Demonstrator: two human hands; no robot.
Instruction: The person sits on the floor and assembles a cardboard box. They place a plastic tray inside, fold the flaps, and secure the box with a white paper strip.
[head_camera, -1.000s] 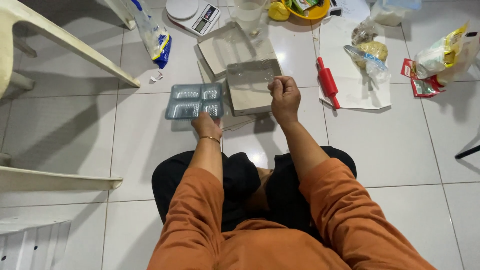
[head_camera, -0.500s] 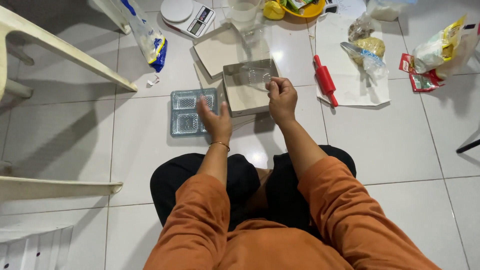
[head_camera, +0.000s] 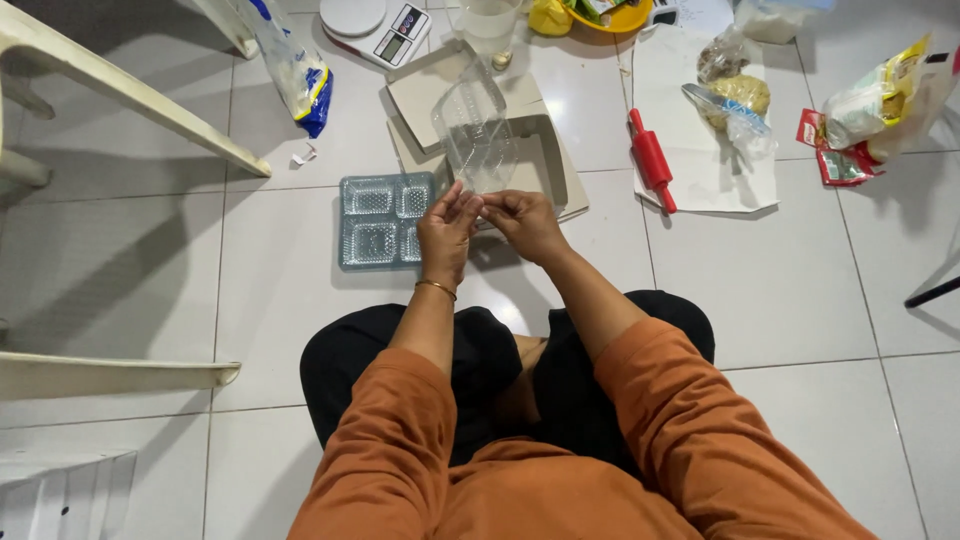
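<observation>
A: What are the hands doing?

B: At the frame's centre, the left hand (head_camera: 446, 228) and right hand (head_camera: 524, 222) are meeting, fingertips pinching the near edge of a clear plastic tray (head_camera: 478, 135), which is tilting up and away over the cardboard box (head_camera: 553, 168).

A: And around them?

B: A clear four-compartment tray (head_camera: 382, 220) is lying on the white tiles just left of the hands. A red rolling pin (head_camera: 651, 158) is resting at upper right, a kitchen scale (head_camera: 378, 26) at the top.

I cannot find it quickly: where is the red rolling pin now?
In the head view the red rolling pin lies on the floor, right of the hands, on the left edge of the white sheet, beside the cardboard.
</observation>
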